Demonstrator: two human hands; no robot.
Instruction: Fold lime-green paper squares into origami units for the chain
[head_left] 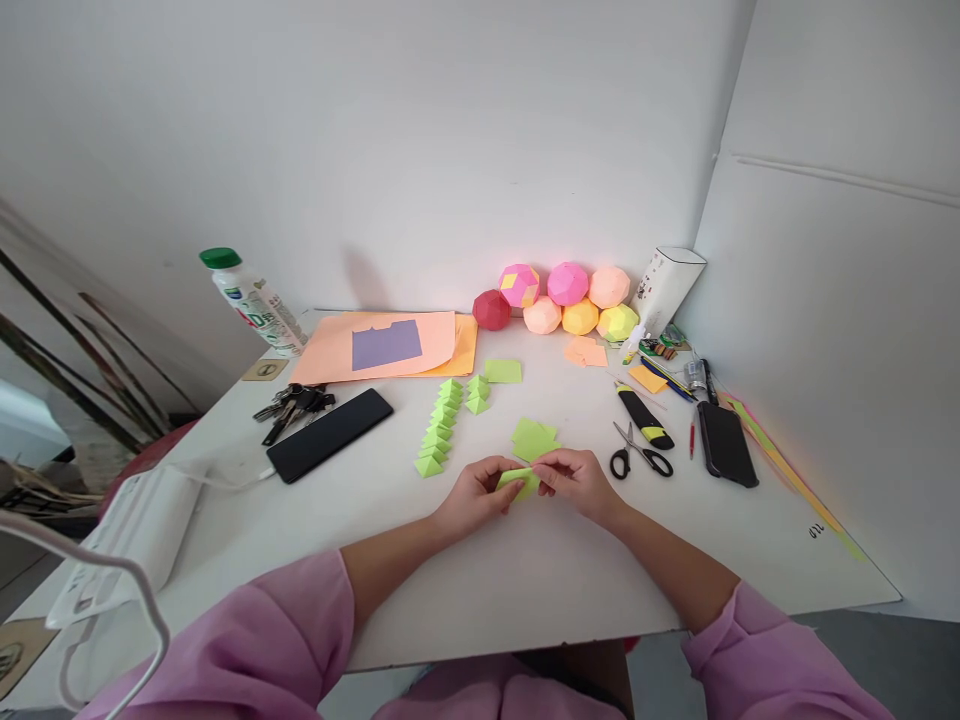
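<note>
Between both hands, a small green paper piece (pixel 519 484) is pinched low over the white table. My left hand (pixel 478 492) grips its left side with thumb and fingers. At its right edge, my right hand (pixel 579 482) holds it with closed fingertips. Flat green paper pieces (pixel 534 438) lie just beyond the hands. To the left stands a long row of folded green paper shapes (pixel 437 433), with a shorter row (pixel 478 394) beside it. A green sheet (pixel 503 371) lies behind them.
Faceted paper balls (pixel 568 284) are stacked by the wall. Scissors (pixel 641 452), a cutter (pixel 643 415) and a phone (pixel 725 443) lie right. A black power bank (pixel 330 436), keys (pixel 294 402), orange sheets (pixel 322 350) and a bottle (pixel 259 308) are left.
</note>
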